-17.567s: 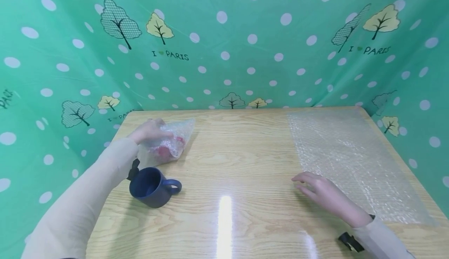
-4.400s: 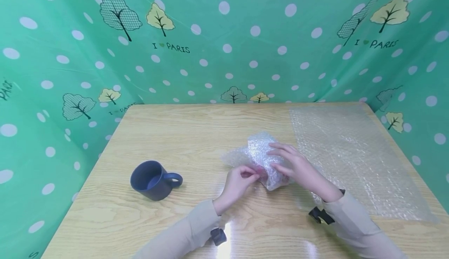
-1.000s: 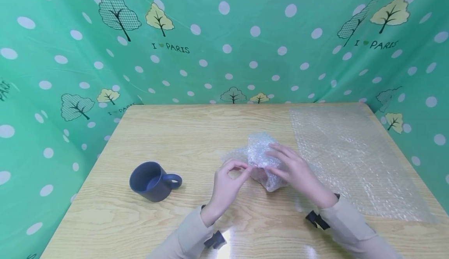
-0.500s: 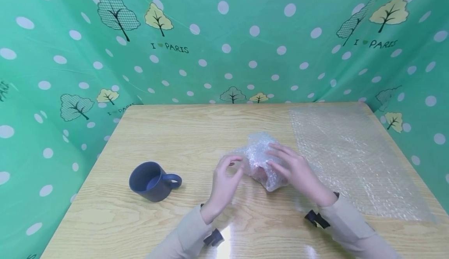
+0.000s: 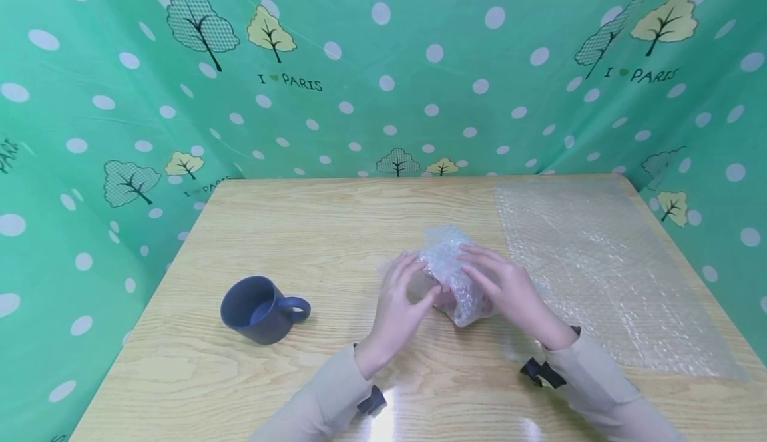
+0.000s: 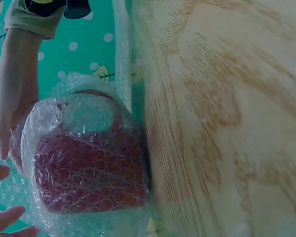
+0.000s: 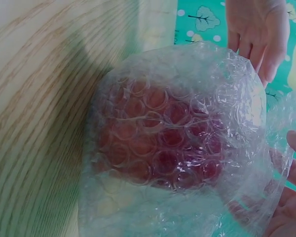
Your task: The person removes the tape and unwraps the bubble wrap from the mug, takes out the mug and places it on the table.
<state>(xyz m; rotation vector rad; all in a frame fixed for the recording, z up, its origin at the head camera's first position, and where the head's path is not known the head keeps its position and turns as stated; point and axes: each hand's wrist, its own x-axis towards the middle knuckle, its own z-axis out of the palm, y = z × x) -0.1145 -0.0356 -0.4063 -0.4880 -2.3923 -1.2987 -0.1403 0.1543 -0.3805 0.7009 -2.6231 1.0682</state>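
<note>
A bubble-wrapped bundle [image 5: 464, 302] sits right of the table's middle, between both hands. Through the clear bubbles a red, roughly cup-sized thing [image 6: 91, 173] shows in both wrist views; its exact kind is blurred by the wrap. My left hand [image 5: 398, 305] is at the bundle's left side, thumb and fingers spread in a wide curve, fingertips right at the loose wrap. From the right, my right hand [image 5: 509, 285] rests spread fingers on the top and side of the wrap. A loose flap of bubble wrap [image 5: 446, 239] stands up at the back.
A dark blue mug [image 5: 257, 315] stands at the left of the wooden table [image 5: 299, 229], its handle pointing right. A flat sheet of bubble wrap [image 5: 599, 262] covers the table's right side. Green dotted cloth [image 5: 359, 129] encloses the back and sides.
The bundle came from the far left to between the hands. Lately my left hand let go of the wrap's edge, drew back, then returned with fingers spread. My right hand stayed on the bundle.
</note>
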